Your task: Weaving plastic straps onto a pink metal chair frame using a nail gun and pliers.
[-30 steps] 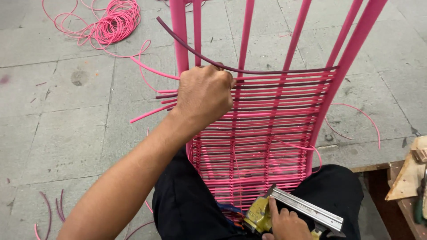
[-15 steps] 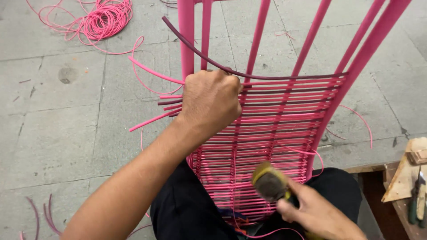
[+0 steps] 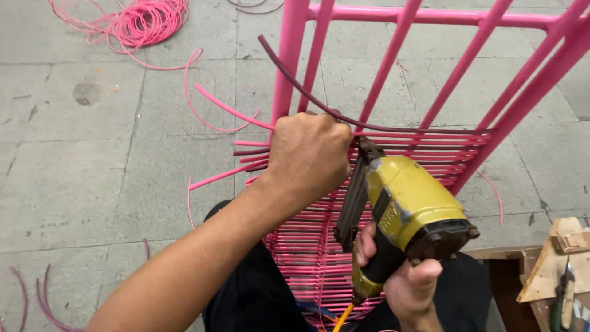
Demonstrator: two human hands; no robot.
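Gripping the springy dark cord (image 3: 393, 128) in a closed left hand (image 3: 310, 154), right hand (image 3: 409, 283) fingers clench the heavy-looking yellow nail gun (image 3: 409, 206) by its handle.

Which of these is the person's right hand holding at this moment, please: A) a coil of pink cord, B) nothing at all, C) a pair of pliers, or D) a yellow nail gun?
D: the right hand grips the dark handle of a yellow nail gun, its nose up against the pink woven frame beside the left hand.
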